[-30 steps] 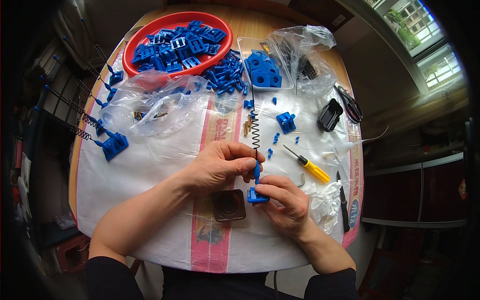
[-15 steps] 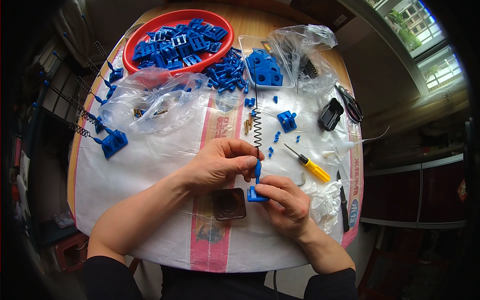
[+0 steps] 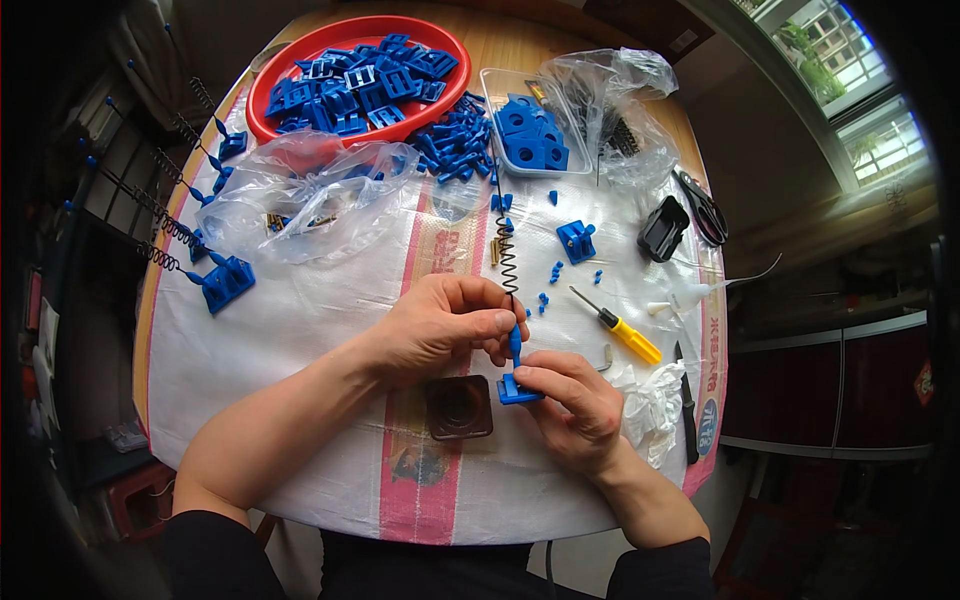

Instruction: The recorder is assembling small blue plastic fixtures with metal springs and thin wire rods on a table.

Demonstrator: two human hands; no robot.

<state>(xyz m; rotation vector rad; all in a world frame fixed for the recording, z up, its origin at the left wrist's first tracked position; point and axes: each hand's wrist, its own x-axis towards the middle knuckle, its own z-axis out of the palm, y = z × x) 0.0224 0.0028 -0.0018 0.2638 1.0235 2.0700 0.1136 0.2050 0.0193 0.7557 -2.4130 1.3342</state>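
Head view: left hand (image 3: 440, 322) pinching blue stem (image 3: 515, 346); right hand (image 3: 578, 402) gripping blue base (image 3: 516, 394), seating unclear; seemingly finished sprung pieces (image 3: 229, 284), left edge of tabletop (image 3: 520, 42); loose parts (image 3: 372, 96), far edge.

The left hand (image 3: 455, 325) is curling and pinching. The right hand (image 3: 575, 408) is pinching too, close by and a bit lower. The left arm (image 3: 285, 425) and right arm (image 3: 650, 495) are slanting inward.
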